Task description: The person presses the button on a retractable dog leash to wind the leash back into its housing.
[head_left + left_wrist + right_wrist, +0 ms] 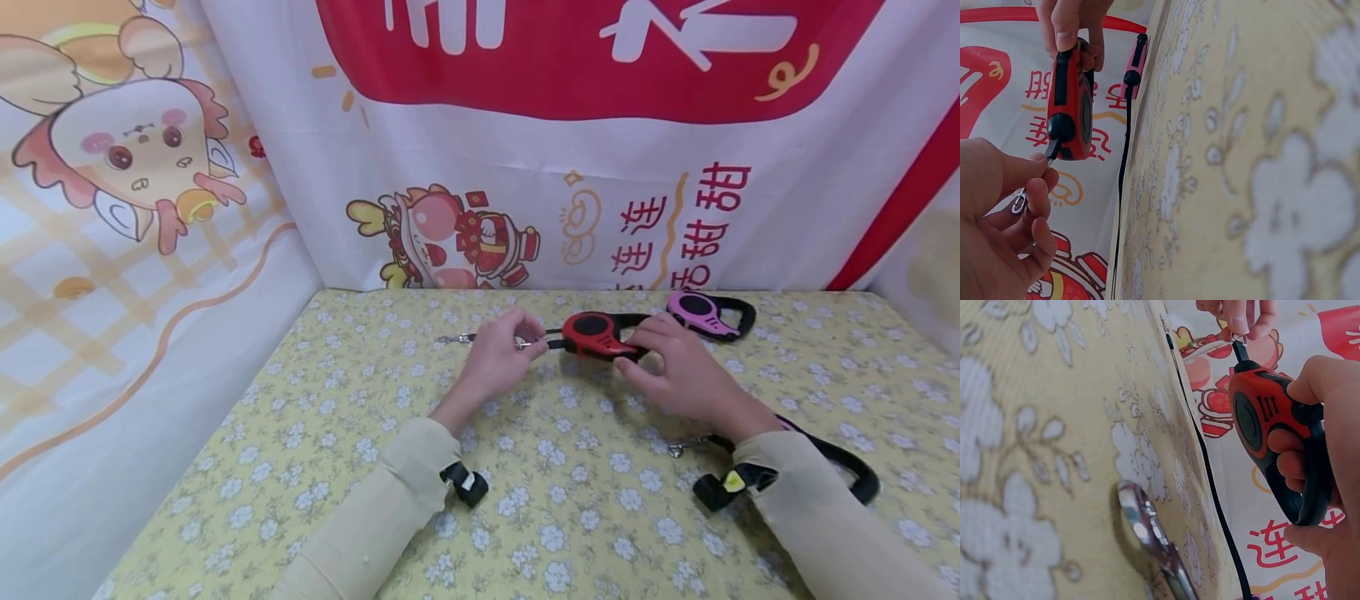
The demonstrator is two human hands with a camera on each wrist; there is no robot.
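Observation:
A red and black retractable dog leash [589,335] is held between my two hands, just above the table. My right hand [686,375] grips its black handle [1310,500], with fingers through the loop and the thumb along the top in the right wrist view. At the leash's nozzle end, my left hand [495,354] pinches the metal clip [1019,202] between thumb and fingers. Only a short black strap [1054,149] shows between clip and casing. The clip is partly hidden by the fingers.
A pink retractable leash [701,312] lies at the back right, its black cord [1204,456] drawn out leftward to a metal clip [446,339]. Under my right forearm lies another leash with a black handle [862,483] and a metal clip [677,450]. A flowered cloth [555,517] covers the table.

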